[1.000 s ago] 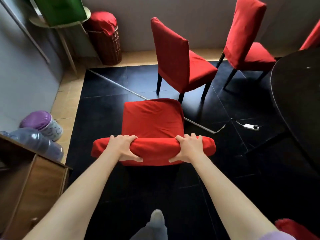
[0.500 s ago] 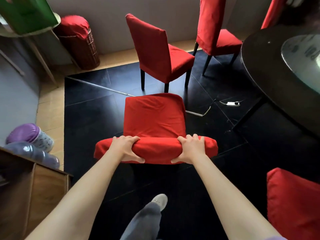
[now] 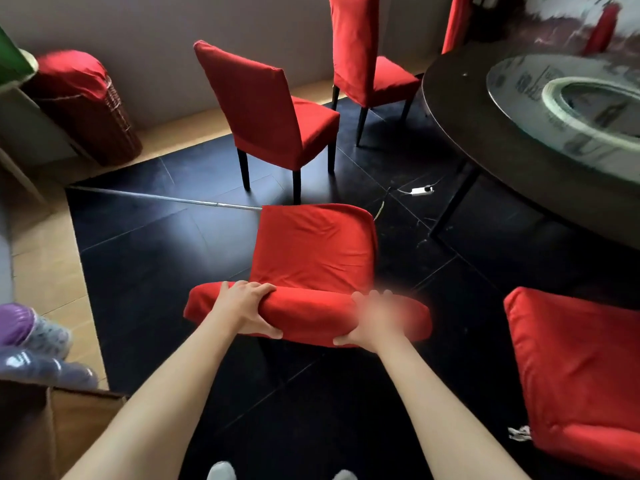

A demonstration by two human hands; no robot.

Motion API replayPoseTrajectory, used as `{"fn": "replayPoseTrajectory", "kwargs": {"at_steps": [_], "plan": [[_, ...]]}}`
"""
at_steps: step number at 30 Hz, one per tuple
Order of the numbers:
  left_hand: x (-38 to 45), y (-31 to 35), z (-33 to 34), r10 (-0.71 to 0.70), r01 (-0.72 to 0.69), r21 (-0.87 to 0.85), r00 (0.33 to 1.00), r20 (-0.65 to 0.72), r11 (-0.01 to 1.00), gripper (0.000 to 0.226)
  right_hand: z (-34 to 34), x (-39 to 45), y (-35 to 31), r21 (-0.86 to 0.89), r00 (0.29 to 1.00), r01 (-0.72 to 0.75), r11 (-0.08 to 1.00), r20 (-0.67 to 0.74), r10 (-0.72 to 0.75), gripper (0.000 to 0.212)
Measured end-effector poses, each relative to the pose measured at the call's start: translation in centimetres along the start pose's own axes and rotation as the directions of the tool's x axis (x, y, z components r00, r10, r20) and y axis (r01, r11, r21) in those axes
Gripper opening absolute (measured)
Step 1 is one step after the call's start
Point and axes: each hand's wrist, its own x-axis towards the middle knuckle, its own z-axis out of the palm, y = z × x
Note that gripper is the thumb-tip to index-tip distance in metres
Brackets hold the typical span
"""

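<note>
Moving a chair: both hands gripping the top of the red chair [image 3: 313,251], which is sitting between the person and the round table [image 3: 485,140].

Left hand [image 3: 247,311] is wrapping the backrest, fingers over and thumb under. Right hand [image 3: 375,318] is blurred but seems to be clamping likewise. Best to be keeping both grips level and steering wide of the cable [image 3: 420,191] and rod [image 3: 156,197] lying on the black tiles [image 3: 156,265]. Two more chairs [image 3: 277,109] are standing beyond.

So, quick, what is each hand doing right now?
Left hand: grips the top of the red chair backrest.
Right hand: blurred, but it grips the same backrest top.
</note>
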Motion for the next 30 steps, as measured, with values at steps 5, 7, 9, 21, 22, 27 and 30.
{"fn": "replayPoseTrajectory", "kwargs": {"at_steps": [5,7,9,21,22,27,30], "plan": [[1.0,-1.6,-1.4,0.098,-0.100,0.097,0.995,0.021,0.990,0.108,0.4,-2.0,-2.6,0.047,0.990,-0.143,0.989,0.010,0.143,0.096],[1.4,-1.9,-1.8,0.140,-0.144,0.136,0.990,0.032,0.980,0.108,0.6,-3.0,-3.7,0.067,0.980,-0.201,0.977,0.018,0.200,0.098],[1.7,-2.4,-1.9,0.190,-0.193,0.160,0.981,0.035,0.968,0.109,1.1,-4.1,-4.7,0.086,0.969,-0.247,0.965,0.018,0.247,0.099],[2.9,-3.9,-0.8,0.324,-0.310,0.205,0.945,-0.037,0.928,0.117,1.4,-5.0,-6.4,0.122,0.938,-0.347,0.930,0.024,0.347,0.101],[3.2,-3.9,-0.9,0.331,-0.317,0.202,0.943,-0.039,0.927,0.117,1.2,-4.9,-6.3,0.119,0.937,-0.350,0.929,0.025,0.350,0.101],[4.4,-3.6,-1.8,0.361,-0.353,0.199,0.933,-0.003,0.914,0.116,0.8,-3.9,-5.9,0.106,0.932,-0.361,0.927,0.019,0.361,0.102],[5.3,-3.3,-2.3,0.375,-0.371,0.198,0.927,0.016,0.907,0.116,0.5,-3.2,-5.5,0.099,0.930,-0.368,0.925,0.018,0.368,0.104]]}}
